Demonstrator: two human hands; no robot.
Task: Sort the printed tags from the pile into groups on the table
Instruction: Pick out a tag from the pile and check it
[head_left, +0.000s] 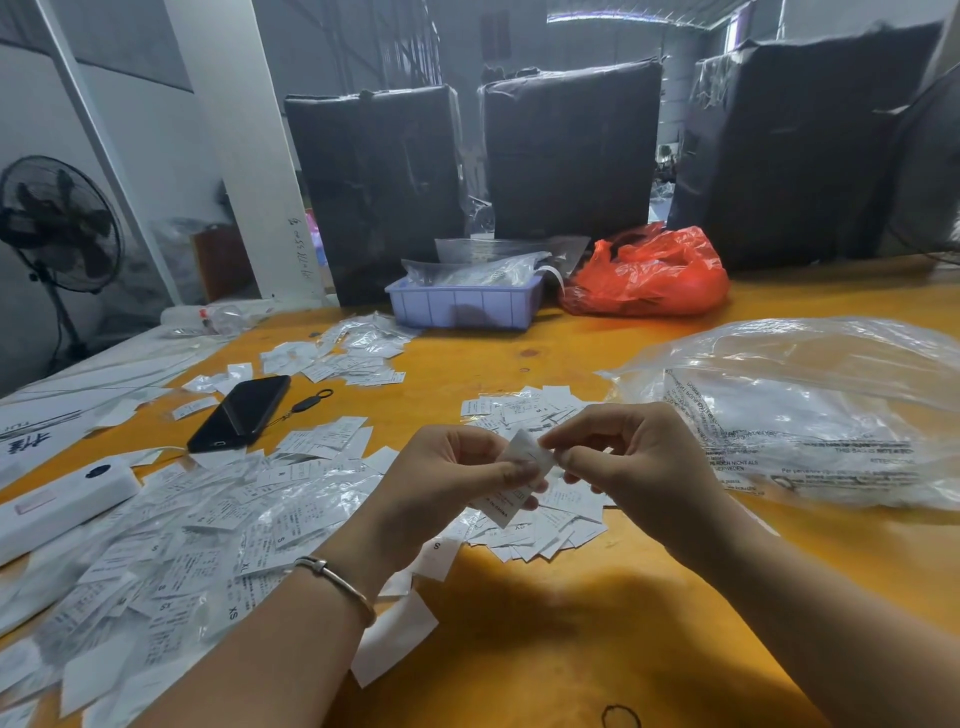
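Fingers (511, 470) of left hand (441, 478) and right hand (639, 457) pinching one white tag (524, 454) between them, held above orange tabletop (545, 649). Big loose pile of tags (171, 545) lies at left. Smaller group of tags (540, 525) under hands. Black phone (241, 413) beyond pile; clear plastic bag (810, 410) at right.

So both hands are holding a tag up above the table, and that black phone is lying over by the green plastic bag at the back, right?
Not quite. In the head view the plastic bag at the back is red, not green, and the black phone lies well apart from it, to the left among loose tags. The rest holds: left hand and right hand both pinch one tag above the table.
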